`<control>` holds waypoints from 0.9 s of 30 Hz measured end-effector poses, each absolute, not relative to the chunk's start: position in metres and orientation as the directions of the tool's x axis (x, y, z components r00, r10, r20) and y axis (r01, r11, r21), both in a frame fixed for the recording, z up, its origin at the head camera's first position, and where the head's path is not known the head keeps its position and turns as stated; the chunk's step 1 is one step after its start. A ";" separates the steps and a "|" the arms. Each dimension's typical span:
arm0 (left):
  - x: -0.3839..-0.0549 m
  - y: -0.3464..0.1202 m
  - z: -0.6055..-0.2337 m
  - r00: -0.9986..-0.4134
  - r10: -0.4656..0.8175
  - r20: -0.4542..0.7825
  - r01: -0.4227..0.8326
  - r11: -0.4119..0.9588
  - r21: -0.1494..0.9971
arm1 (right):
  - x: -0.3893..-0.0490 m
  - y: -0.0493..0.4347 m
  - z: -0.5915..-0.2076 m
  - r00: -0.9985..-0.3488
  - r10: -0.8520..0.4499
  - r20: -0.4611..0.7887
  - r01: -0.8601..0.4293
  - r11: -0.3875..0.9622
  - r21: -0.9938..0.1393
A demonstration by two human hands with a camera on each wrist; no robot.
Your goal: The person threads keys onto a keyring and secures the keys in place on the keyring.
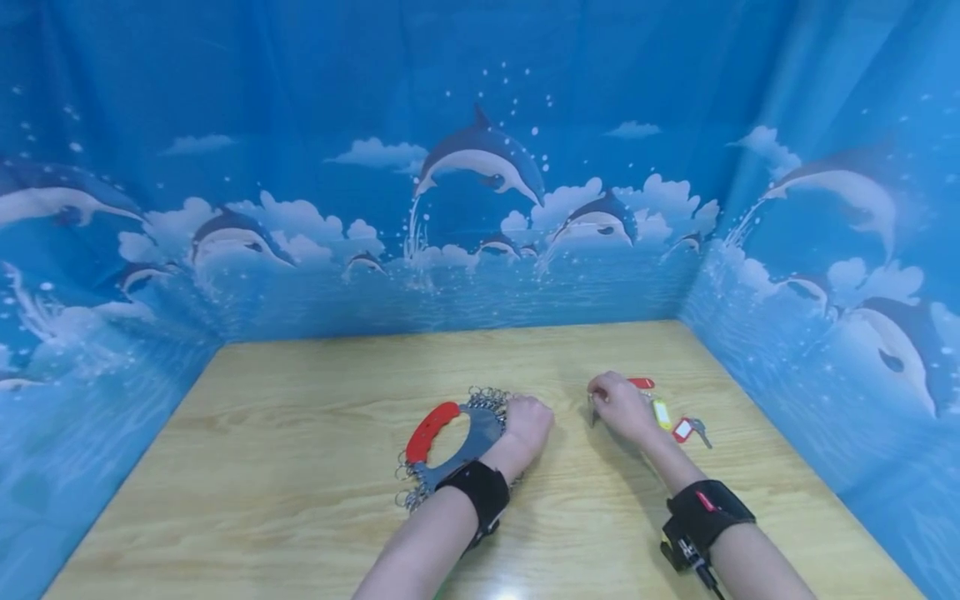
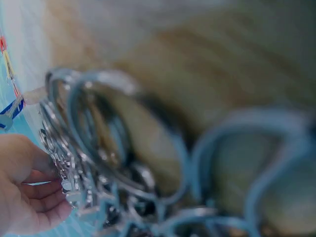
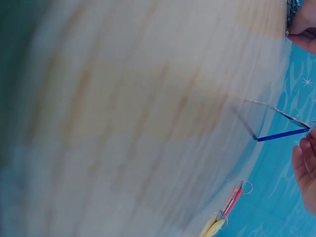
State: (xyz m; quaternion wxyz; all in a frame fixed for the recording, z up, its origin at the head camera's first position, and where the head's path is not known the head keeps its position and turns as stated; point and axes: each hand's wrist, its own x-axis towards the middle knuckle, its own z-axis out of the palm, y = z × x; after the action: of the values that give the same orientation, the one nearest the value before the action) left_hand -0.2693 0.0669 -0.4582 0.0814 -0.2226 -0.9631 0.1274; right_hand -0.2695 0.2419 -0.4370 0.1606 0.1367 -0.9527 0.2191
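A large grey metal key hoop [image 1: 480, 435] with a red grip [image 1: 427, 435] lies on the table, small metal rings and clasps [image 2: 131, 94] crowded along its outer edge. My left hand [image 1: 528, 421] is at its right side, fingertips pinching one of the small clasps, as the left wrist view shows. To the right, my right hand [image 1: 621, 404] pinches the ring end of a key with a blue tag [image 3: 282, 135]. The key and tag hang down from the fingertips, spread apart, in the right wrist view.
Near the right hand lie a red tag [image 1: 642, 383], a yellow key tag [image 1: 661, 414] and another red key tag [image 1: 682, 430] with its key [image 1: 701, 432]. Dolphin-printed blue curtains [image 1: 480, 292] stand around the back and sides of the wooden table [image 1: 300, 433].
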 end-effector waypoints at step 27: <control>-0.290 0.034 -0.445 -0.961 0.233 0.147 0.252 0.959 0.129 | -0.269 0.237 -0.439 -0.899 -0.181 0.400 -0.327 0.883 -0.336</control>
State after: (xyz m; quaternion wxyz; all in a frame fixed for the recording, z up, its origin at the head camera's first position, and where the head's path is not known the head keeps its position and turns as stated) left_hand -0.2897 0.0339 -0.4447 0.0653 -0.1228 -0.9875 -0.0736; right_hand -0.2693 0.2375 -0.4392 0.1815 0.1332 -0.9533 0.2013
